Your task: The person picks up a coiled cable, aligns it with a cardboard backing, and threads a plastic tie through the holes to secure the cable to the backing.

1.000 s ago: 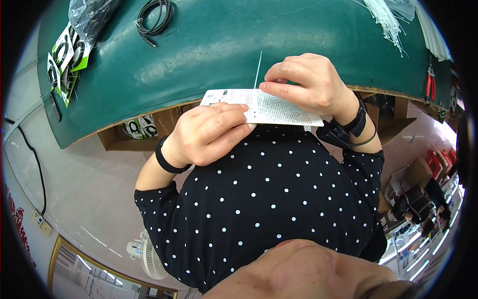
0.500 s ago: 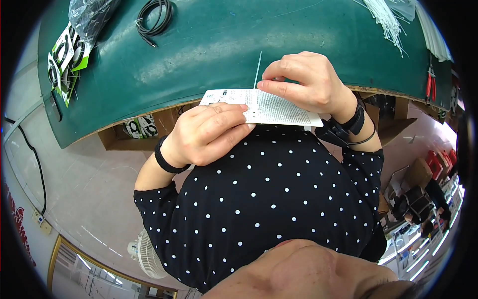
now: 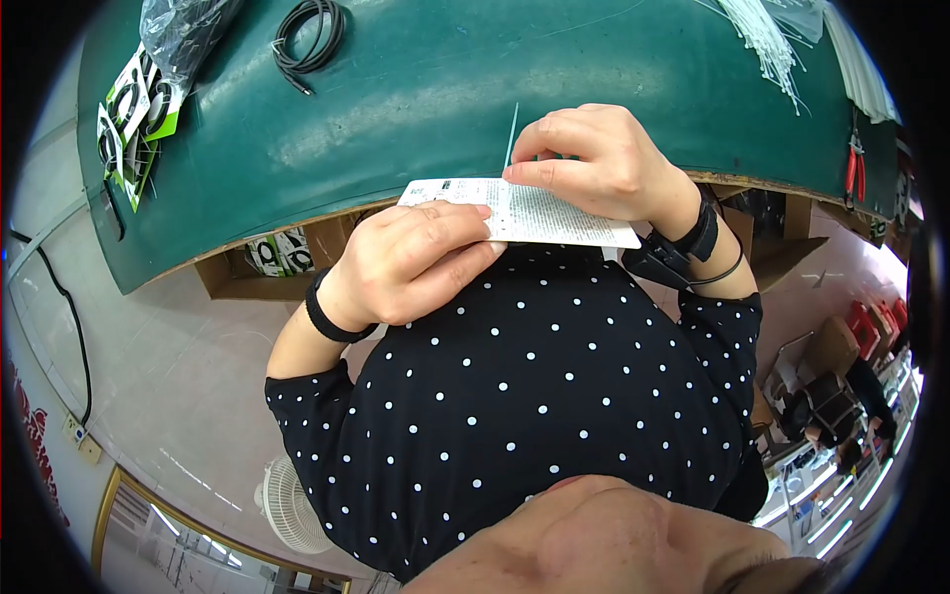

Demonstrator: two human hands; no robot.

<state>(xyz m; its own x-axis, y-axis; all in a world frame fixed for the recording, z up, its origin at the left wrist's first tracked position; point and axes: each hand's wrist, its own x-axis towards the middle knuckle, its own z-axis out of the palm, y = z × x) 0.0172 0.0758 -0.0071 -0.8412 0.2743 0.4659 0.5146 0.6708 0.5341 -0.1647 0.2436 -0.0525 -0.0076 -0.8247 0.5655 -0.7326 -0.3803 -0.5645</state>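
My left hand (image 3: 411,259) is closed on the left part of a white printed card (image 3: 564,220), fingers over its face and the thumb at its near edge. The card lies tilted between my body and the table's near edge, its text side up. At its far edge a thin whitish cable tie (image 3: 513,134) sticks up and away from me. My right hand (image 3: 614,163) pinches near the base of this tie with thumb and forefinger, above the card. What is under the card is hidden.
A coiled black cable (image 3: 308,45) lies on the green table (image 3: 416,84). Packaged cables on cards (image 3: 134,109) and a grey plastic bag (image 3: 183,35) sit far left. Far right are a bundle of white cable ties (image 3: 767,40) and red-handled pliers (image 3: 854,170). Below is an open carton (image 3: 262,285).
My right hand has shifted slightly left, its fingertips now closer to the tie's base. The left hand and the card have stayed nearly in place.
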